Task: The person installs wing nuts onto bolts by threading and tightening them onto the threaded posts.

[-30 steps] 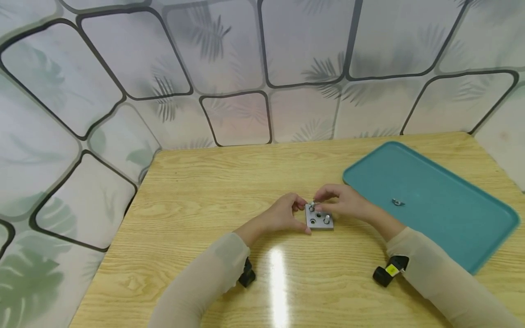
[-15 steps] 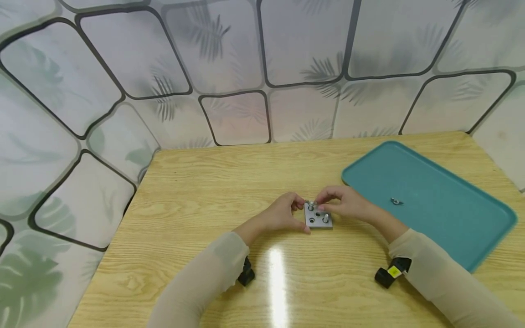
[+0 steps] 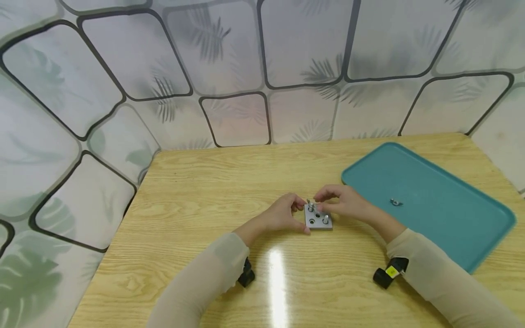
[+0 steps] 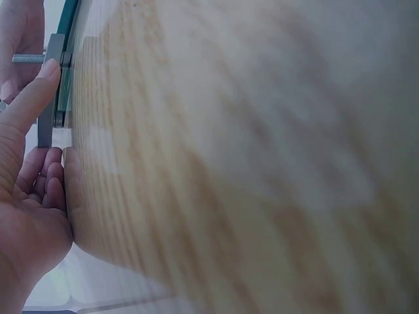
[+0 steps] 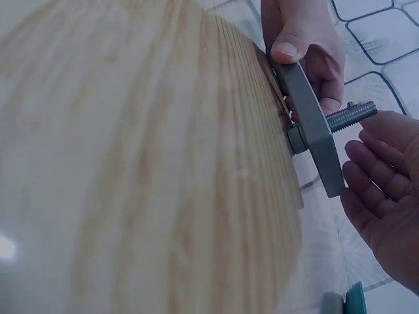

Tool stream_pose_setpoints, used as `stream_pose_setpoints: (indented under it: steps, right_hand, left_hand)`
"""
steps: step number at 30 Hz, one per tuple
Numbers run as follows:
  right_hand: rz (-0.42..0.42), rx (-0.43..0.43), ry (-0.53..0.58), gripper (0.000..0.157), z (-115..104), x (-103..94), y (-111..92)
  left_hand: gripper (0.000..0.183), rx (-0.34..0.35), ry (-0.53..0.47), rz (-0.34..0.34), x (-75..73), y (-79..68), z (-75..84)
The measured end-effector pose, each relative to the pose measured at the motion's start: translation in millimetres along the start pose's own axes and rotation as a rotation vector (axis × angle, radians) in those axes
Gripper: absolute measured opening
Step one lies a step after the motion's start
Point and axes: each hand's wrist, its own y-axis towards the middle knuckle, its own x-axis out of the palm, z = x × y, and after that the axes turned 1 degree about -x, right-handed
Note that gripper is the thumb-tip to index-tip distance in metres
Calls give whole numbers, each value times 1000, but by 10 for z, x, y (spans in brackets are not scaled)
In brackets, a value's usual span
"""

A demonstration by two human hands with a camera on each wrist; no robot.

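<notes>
A small grey metal plate with several holes sits on the table, raised on bolt heads. Two bolts stick up through it; the near-right bolt is bare, its thread plain in the right wrist view. On the far-left bolt is a wing nut, partly hidden by fingers. My left hand grips the plate's left side, thumb at the near corner and fingers at the far one. With thumb and fingertips my right hand pinches the wing nut; the exact contact is too small to make out.
A teal tray lies on the right of the wooden table, with another wing nut on it. A patterned wall covering rises behind the table's far edge. Each wrist carries a black camera.
The right fingers shift slightly around the far-left bolt, and the wing nut's wings appear at a different angle. The left hand and plate hold their place.
</notes>
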Motion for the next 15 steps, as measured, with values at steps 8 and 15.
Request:
stream_pose_setpoints:
  steps: [8, 15]
  right_hand:
    - [-40, 47, 24, 29, 19, 54, 56]
    - [-48, 42, 19, 29, 3, 65, 81]
  left_hand:
    - [68, -1, -16, -2, 11, -8, 2]
    - [68, -2, -16, -2, 2, -3, -7]
